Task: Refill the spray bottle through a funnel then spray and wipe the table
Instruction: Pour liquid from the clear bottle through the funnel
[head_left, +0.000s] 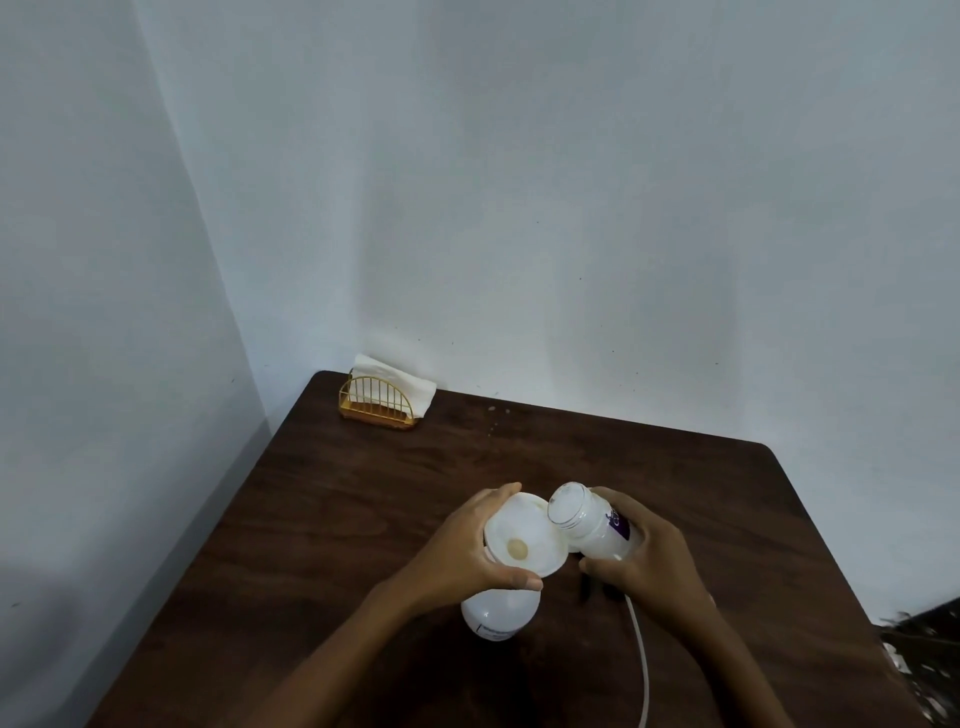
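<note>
A white spray bottle (498, 613) stands on the dark wooden table (363, 519) with a white funnel (524, 540) seated in its neck. My left hand (467, 551) grips the funnel's rim and the bottle's shoulder. My right hand (644, 556) holds a second white bottle (587, 519) with a purple label, uncapped and tilted, its open mouth resting over the funnel's far edge. A thin white tube (641, 660), seemingly the sprayer's dip tube, lies on the table under my right forearm; the sprayer head is mostly hidden behind that hand.
A gold wire napkin holder (376, 405) with white napkins stands at the table's far left corner against the wall. White walls close in on the left and back. A dark object (924, 654) sits past the table's right edge.
</note>
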